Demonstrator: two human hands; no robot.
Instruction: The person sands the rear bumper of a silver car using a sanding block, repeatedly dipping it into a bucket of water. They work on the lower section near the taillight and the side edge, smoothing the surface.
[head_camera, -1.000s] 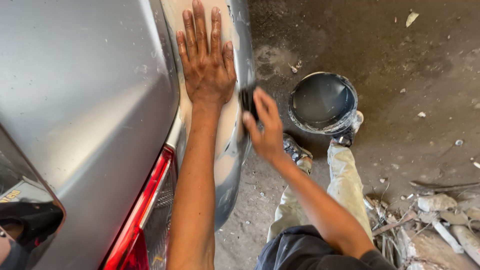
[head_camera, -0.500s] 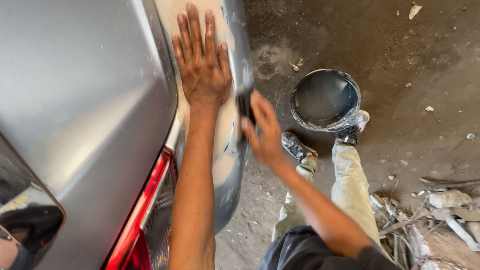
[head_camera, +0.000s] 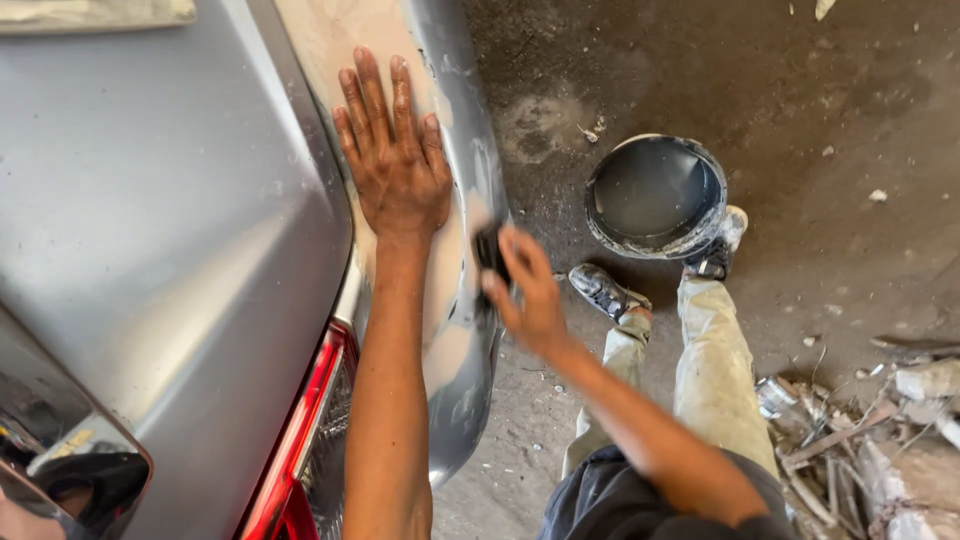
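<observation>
My left hand (head_camera: 392, 150) lies flat with fingers spread on a pale, sanded patch of a silver car's rear panel (head_camera: 160, 230). My right hand (head_camera: 528, 290) is blurred and grips a small dark sanding block (head_camera: 488, 250) pressed against the curved edge of the bumper (head_camera: 455, 350). The block is mostly covered by my fingers.
A red tail light (head_camera: 300, 440) sits below my left forearm. A round bucket of dark water (head_camera: 655, 195) stands on the concrete floor beside my feet. My legs in stained trousers (head_camera: 715, 370) stretch toward it. Scrap and debris (head_camera: 870, 430) lie at the right.
My right hand with the block has slid down along the bumper edge. My left hand stays flat on the panel.
</observation>
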